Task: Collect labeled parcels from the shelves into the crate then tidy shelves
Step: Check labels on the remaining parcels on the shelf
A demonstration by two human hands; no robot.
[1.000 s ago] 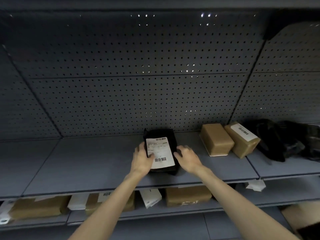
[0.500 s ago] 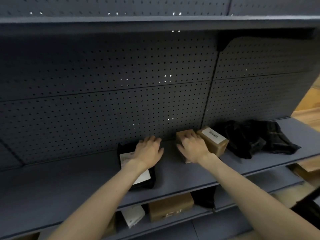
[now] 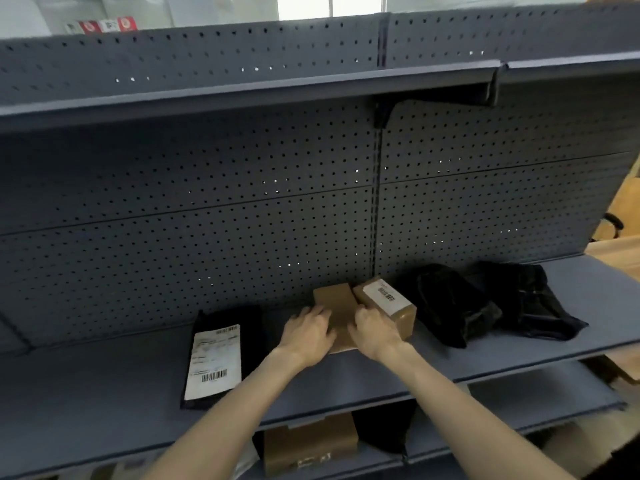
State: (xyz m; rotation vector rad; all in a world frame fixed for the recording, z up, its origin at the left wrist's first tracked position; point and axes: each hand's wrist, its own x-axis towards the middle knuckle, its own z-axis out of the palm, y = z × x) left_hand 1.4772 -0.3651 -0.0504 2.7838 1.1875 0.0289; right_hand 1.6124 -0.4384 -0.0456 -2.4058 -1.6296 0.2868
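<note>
A plain brown box point(image 3: 335, 296) sits on the middle shelf point(image 3: 104, 403) against the pegboard. My left hand point(image 3: 306, 334) cups its left side and my right hand point(image 3: 375, 332) curls over its right edge, so both hold it. A second brown box with a white barcode label point(image 3: 388, 301) touches it on the right. Left of my hands a black parcel with a large white shipping label point(image 3: 214, 362) lies flat on the shelf. No crate is in view.
Two crumpled black bags point(image 3: 446, 303) point(image 3: 530, 303) lie on the shelf to the right. On the shelf below stand a brown box point(image 3: 308, 445) and a black parcel point(image 3: 384, 431). An upper shelf point(image 3: 242, 95) overhangs. Wooden furniture shows at the far right.
My left hand left the black labelled parcel and moved right to the plain brown box. My right hand stays on that box. The view has lifted and shifted right.
</note>
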